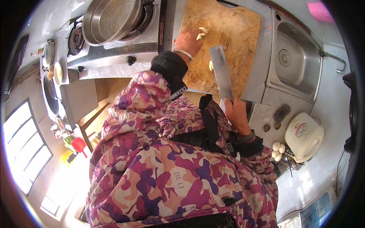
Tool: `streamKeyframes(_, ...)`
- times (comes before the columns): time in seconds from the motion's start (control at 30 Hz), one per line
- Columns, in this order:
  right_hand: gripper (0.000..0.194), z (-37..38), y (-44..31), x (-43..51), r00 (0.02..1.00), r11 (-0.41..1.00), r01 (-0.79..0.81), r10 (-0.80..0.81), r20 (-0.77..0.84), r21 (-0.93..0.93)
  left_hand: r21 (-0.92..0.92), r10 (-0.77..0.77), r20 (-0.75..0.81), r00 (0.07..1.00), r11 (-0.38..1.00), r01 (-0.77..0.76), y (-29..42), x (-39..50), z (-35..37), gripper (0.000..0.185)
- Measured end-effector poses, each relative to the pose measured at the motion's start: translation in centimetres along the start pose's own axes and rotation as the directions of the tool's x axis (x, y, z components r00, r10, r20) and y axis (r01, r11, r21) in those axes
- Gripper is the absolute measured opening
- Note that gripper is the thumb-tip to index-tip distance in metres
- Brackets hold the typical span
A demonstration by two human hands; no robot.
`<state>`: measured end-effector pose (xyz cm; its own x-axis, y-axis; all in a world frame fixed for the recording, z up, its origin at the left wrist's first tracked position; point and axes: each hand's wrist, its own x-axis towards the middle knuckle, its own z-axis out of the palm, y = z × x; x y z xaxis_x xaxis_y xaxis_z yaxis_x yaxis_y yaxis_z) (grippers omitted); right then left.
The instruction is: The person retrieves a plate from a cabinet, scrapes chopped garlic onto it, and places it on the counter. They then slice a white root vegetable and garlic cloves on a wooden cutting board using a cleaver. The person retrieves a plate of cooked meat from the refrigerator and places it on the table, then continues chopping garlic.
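Note:
A wooden cutting board (228, 31) lies on the counter before me. My left hand (188, 42) rests at the board's left side, its fingertips at several peeled garlic cloves (203, 30); whether it grips one is hidden. My right hand (237, 114) is closed around the handle end of a cleaver (222, 72), whose broad blade reaches over the near part of the board. Another piece of garlic (211, 65) lies just left of the blade, close to its edge.
Left of the board, a metal steamer pan (109, 22) sits on a gas stove (117, 57). To the right are a stainless steel sink (296, 57), a steel wool scourer (282, 113), several eggs (276, 151) and a white rice cooker (304, 136).

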<state>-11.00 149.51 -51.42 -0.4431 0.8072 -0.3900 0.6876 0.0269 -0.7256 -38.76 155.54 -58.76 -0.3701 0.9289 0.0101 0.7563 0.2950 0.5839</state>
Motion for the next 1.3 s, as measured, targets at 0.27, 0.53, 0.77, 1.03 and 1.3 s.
streamKeyframes(0.27, 0.020, 0.9, 1.0, 0.0, 0.997, 0.996, 0.077, -0.078, 0.021, 0.041, 0.207, 0.045, 0.190, 0.981, 0.975, -0.085, -0.6, 2.7, 0.7, 0.023)
streamKeyframes(0.53, 0.021, 0.8, 1.5, 0.3, 0.998, 1.000, 0.018, -0.017, 0.066, -0.013, 0.184, -0.064, 0.234, 0.970, 0.983, 0.021, 0.2, 3.2, 0.2, 0.023)
streamKeyframes(0.77, 0.020, 1.0, 1.6, 0.4, 0.995, 0.995, 0.102, -0.102, -0.014, -0.007, -0.157, -0.219, 0.576, 0.788, 0.916, 0.370, 1.5, -3.0, -1.9, 0.033)
streamKeyframes(1.03, 0.019, 0.9, 0.6, 0.7, 0.998, 0.999, 0.045, -0.043, 0.055, -0.028, -0.263, -0.359, 0.403, 0.842, 0.836, 0.482, 2.3, -8.0, 1.4, 0.029)
streamKeyframes(1.3, 0.015, 0.9, -0.1, 0.8, 0.997, 0.997, 0.072, -0.072, 0.028, -0.013, -0.175, -0.403, 0.460, 0.791, 0.832, 0.526, 2.5, -8.5, 0.5, 0.032)
